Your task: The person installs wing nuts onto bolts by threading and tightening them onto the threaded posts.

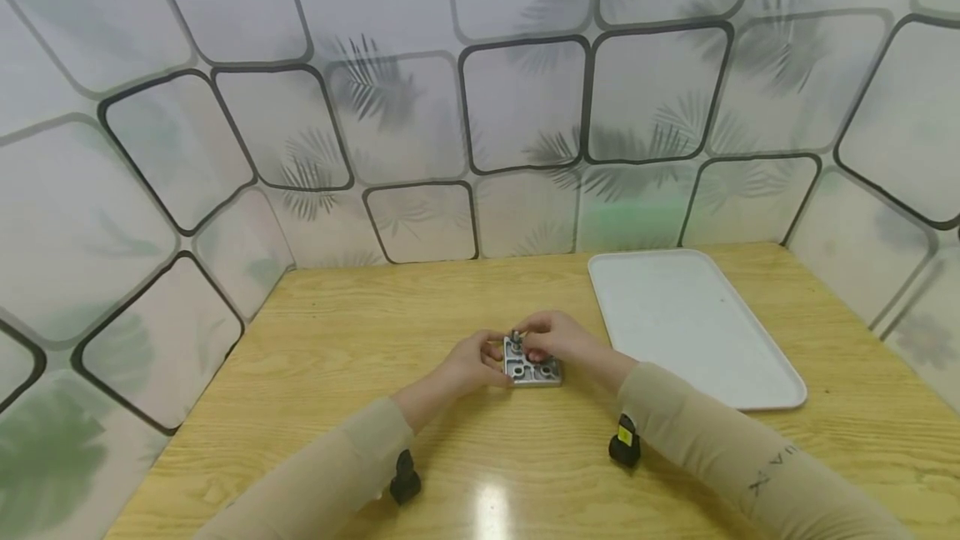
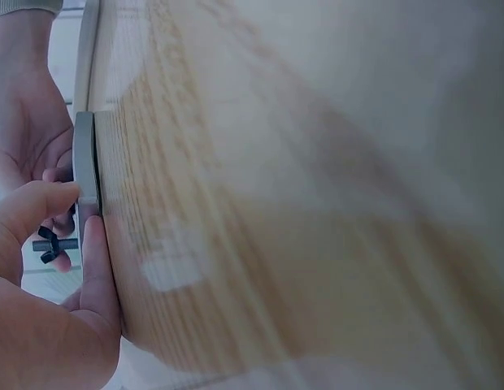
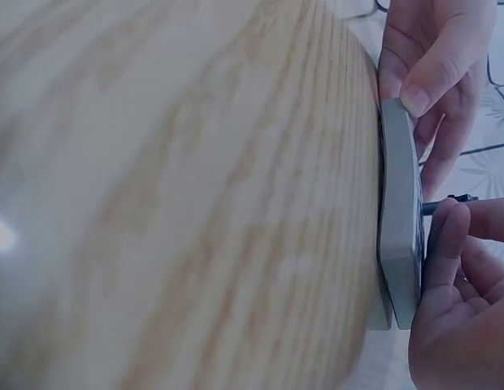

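Observation:
A grey metal plate [image 1: 534, 383] with round holes and recesses lies on the table. From its far left corner rises a bolt [image 2: 67, 244] with a black wing nut [image 2: 49, 244] on it. My left hand [image 1: 467, 365] grips the plate's left side, a thumb and finger at its edge. Over the plate from the right reaches my right hand [image 1: 558, 338], its fingers curled in at the wing nut. In the right wrist view the thumb and forefinger of that hand come together right at the bolt, partly hiding it.
A white tray [image 1: 693, 323] lies to the right, behind my right forearm. The wooden table [image 1: 360, 315] ends at a patterned curtain [image 1: 525, 107] at the back and sides. Each sleeve carries a small black device [image 1: 625, 442] near the wrist.

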Motion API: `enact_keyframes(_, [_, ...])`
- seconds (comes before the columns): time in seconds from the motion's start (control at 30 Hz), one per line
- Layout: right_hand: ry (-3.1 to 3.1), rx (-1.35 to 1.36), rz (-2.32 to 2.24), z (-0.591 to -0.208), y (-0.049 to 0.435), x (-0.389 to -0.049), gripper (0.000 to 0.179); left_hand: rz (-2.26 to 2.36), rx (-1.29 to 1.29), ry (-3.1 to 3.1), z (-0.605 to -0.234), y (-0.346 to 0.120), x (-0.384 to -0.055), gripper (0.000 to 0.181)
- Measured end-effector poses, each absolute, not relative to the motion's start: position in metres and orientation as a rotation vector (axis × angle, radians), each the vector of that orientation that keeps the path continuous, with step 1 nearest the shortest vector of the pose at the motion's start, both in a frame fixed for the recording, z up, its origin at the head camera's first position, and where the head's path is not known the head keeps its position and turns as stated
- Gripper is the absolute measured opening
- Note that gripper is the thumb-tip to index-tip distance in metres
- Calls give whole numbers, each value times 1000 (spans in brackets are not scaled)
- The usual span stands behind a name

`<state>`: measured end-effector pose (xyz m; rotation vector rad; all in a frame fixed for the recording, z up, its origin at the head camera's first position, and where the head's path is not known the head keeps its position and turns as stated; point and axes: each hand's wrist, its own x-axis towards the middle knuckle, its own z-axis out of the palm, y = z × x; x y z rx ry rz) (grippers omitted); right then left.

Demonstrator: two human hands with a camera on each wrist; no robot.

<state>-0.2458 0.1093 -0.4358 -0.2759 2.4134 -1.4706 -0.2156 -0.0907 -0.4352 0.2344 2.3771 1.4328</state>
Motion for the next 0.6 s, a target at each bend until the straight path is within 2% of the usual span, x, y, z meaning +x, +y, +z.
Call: enact_keyframes(0.6, [2593, -245, -1400, -438, 103, -242, 15, 1430, 250, 2381, -436, -91, -216, 78])
